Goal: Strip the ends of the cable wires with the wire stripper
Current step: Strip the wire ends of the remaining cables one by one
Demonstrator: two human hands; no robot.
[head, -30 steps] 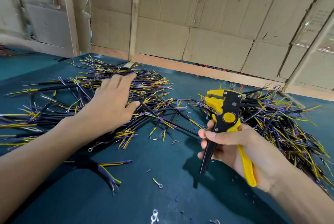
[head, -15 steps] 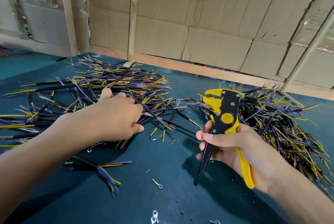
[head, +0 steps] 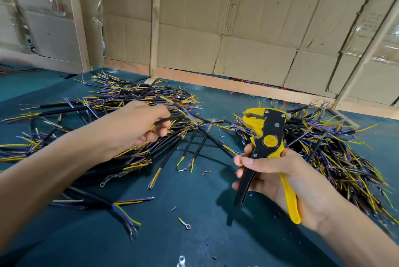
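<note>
- The left hand [head: 138,124] is above the left pile of cables [head: 133,105]; its fingers are curled and pinch one black cable [head: 179,116], which is lifted a little from the pile.
- The right hand [head: 274,171] grips the yellow and black wire stripper [head: 266,137] upright by its handles, which stand spread apart.
- A second pile of cables [head: 336,141] lies behind the right hand.
- A small ring terminal [head: 185,224] lies on the green table [head: 194,202].

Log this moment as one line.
left hand: lifting one black cable from left pile | right hand: holding wire stripper upright, nothing in its mouth
</note>
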